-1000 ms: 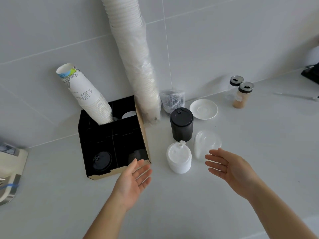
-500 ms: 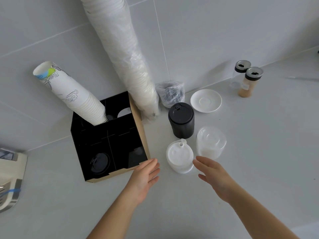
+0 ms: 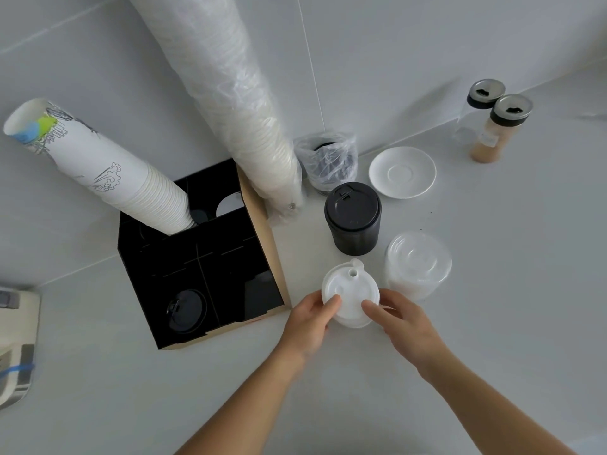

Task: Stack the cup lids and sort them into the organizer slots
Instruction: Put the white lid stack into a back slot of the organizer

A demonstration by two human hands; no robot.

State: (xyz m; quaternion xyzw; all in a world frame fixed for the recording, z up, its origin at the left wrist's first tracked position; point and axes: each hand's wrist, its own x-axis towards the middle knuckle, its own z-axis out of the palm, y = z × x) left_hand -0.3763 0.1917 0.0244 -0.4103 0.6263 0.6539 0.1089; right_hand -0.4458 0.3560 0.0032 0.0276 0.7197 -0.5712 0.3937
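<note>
White counter [image 3: 460, 323] and wall fill the view. Both hands have just moved in: the left hand [image 3: 308, 323] and right hand [image 3: 404, 326] now hold the white lid stack [image 3: 350, 292] from 9 and 3 o'clock. Next it probably goes into the black organizer [image 3: 197, 264] at 9 o'clock.

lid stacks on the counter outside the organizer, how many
3: white lid stack between both hands, black lid stack behind it, clear lid stack to its right. Bagged item by the wall may hold more.
</note>
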